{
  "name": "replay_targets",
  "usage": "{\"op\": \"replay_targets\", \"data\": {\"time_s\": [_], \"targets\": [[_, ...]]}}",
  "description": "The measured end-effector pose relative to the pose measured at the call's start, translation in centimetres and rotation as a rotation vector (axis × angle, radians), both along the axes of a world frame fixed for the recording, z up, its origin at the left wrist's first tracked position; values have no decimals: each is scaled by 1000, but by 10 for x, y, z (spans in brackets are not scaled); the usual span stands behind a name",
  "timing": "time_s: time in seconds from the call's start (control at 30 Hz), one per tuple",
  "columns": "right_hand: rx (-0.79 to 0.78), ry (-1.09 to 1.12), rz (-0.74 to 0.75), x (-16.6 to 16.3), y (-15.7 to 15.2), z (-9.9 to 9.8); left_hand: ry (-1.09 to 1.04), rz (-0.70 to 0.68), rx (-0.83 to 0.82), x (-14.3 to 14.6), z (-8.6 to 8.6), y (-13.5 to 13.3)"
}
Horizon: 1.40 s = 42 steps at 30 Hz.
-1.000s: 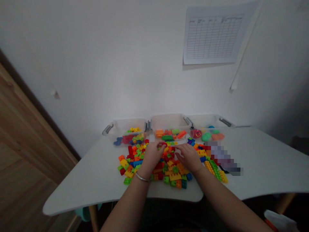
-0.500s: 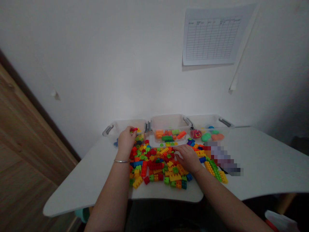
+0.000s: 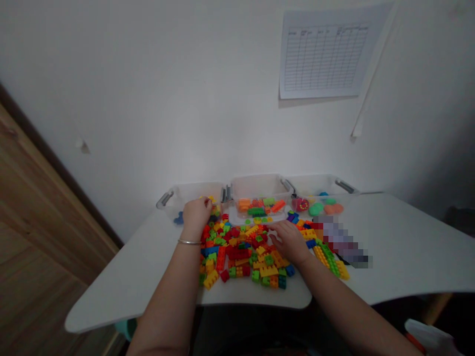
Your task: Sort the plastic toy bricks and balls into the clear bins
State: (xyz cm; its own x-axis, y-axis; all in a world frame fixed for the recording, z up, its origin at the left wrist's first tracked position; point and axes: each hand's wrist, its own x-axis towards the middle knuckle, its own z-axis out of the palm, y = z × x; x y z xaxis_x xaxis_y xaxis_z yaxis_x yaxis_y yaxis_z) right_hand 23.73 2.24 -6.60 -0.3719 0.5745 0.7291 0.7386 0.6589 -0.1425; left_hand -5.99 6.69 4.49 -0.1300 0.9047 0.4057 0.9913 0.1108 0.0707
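Glossy plastic bricks (image 3: 252, 252), matt table (image 3: 408, 247)

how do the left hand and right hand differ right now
The left hand reaches out to the left clear bin, its fingers over the rim, while the right hand lies nearer the body, flat on the loose brick pile. The left wrist wears a thin bracelet; the right wrist has none. The left hand's fingers curl, and any grip is hidden; the right hand's fingers spread open. Both are bare, backs up.
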Motion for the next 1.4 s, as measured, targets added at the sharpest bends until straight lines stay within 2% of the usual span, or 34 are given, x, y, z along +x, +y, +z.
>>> {"op": "replay_targets", "data": {"time_s": [0.17, 0.27, 0.37, 0.5, 0.6, 0.7, 0.8, 0.9, 1.07, 1.23, 1.4], "targets": [[-4, -2, -13, 0, 0, 0, 66, -27, 5, 1, -2, -1], [-9, -3, -27, 0, 0, 1, -28, -108, 22, -3, -1, 2], [-16, 1, -38, -1, -1, 2, -168, -229, 115, -4, 1, 0], [-19, 13, -34, 0, -1, 3, -234, -345, 263, 9, -1, -18], [-24, 14, -28, 0, -2, 4, -290, -401, 309, 28, -12, -34], [-26, 15, -29, 0, -1, 3, -323, -469, 231, 47, -27, -43], [-28, 25, -33, 0, -1, 2, -352, -536, 58, 63, -37, -44], [-27, 32, -40, 1, 0, 1, -208, -533, -33, 75, -36, -42], [0, 23, -26, 2, 1, 1, 70, -446, -137, 87, -34, -28], [19, 26, -28, 4, 1, 1, 153, -483, -215, 92, -45, -13], [3, 27, -37, 3, 2, 2, 195, -513, -229, 95, -49, -15]]}}
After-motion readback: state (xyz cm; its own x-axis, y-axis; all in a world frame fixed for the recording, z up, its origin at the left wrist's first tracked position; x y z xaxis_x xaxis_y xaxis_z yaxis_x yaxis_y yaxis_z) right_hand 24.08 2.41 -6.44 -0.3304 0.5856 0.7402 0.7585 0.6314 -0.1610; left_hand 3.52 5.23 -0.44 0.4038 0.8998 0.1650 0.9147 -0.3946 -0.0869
